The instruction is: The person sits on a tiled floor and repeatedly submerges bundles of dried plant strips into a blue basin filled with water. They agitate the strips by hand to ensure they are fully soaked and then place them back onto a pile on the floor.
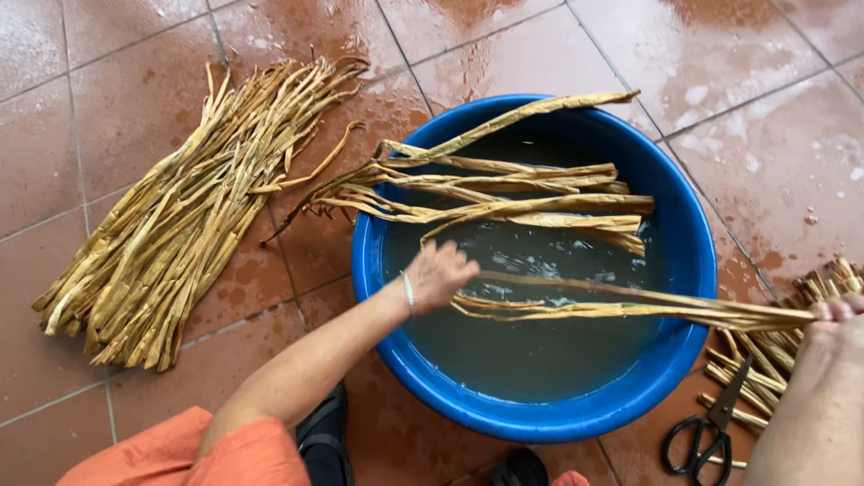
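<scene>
A blue round basin with murky water stands on the wet red tile floor. My left hand reaches over the water and grips one end of a bunch of long tan dried leaf strips. My right hand holds the other end at the basin's right rim. Several more strips lie across the basin's far rim, hanging out to the left.
A large pile of the same dried strips lies on the floor at left. More strips lie at right beside black scissors. The tile floor is wet. An orange sleeve shows at the bottom.
</scene>
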